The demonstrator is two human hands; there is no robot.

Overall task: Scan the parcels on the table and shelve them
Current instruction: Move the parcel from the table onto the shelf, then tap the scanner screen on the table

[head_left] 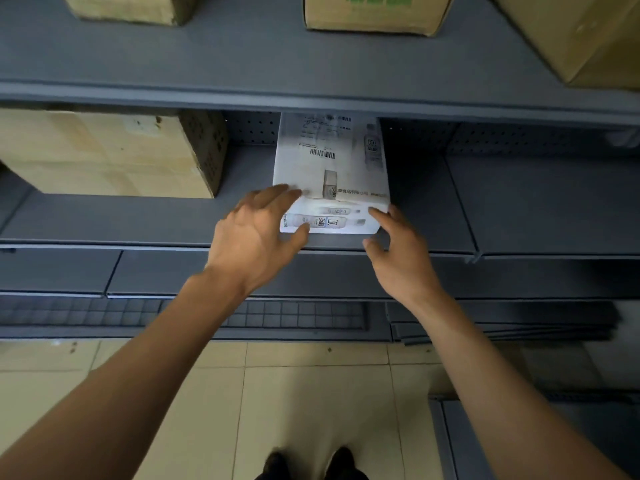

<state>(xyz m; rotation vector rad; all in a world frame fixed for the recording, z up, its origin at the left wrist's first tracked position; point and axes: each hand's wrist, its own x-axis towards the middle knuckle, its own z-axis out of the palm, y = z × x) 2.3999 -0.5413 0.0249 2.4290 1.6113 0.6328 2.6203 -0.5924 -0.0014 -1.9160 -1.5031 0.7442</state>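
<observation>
Steadying the white parcel (330, 174) on the grey shelf (433, 209), we kept both hands (258, 233) (398, 252) open-fingered at its near corners; overhanging, it could tip off.

Both your bare forearms reach forward and up, converging. Your left hand (254, 233) is spread, fingers straight and slightly fanned, thumb pointing right. Your right hand (398, 252) is relaxed, fingers gently bent, thumb out to the left.
</observation>
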